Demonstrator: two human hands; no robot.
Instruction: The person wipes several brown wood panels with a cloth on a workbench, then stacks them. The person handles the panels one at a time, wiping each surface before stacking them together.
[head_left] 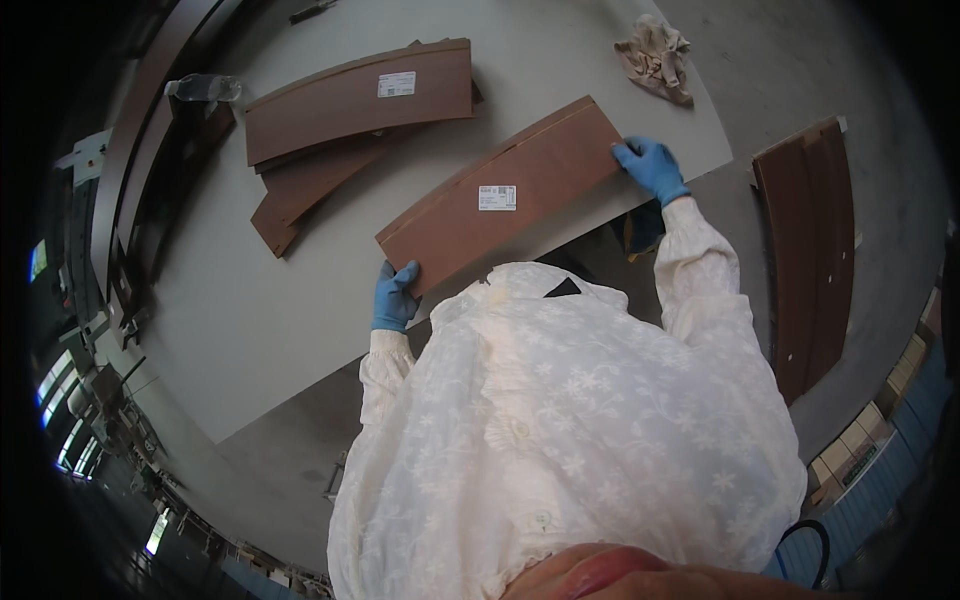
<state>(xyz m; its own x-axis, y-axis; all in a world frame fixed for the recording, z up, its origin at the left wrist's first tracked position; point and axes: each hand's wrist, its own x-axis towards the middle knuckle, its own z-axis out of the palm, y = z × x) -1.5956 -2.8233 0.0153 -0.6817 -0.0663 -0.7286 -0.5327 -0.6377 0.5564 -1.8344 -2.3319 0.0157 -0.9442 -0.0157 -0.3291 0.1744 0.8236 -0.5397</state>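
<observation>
A long brown board [505,205] with a white label near its middle lies slantwise across the centre of the frame, flat on the pale grey counter [230,310], its lower end toward the lower left and its upper end toward the upper right. The left hand [395,297], in a blue glove, is closed on the board's lower-left corner, fingers curled over the edge. The right hand [650,168], also blue-gloved, grips the upper-right end, fingers laid on the top face and bent around the short edge. Both sleeves are white and patterned; the person's white garment fills the lower centre and hides the near edge of the counter below the board. Toward the upper left, well apart from the held board, a stack of similar brown boards [355,105] lies on the counter, the top one bearing a white label, lower ones jutting out toward the left. A crumpled beige rag [657,57] sits at the upper right of the counter, near the right hand but not touching the board. Off the counter, at the right of the frame, more dark brown panels [812,250] lie on the grey floor. Dark curved strips [140,130] run along the counter's left edge.
</observation>
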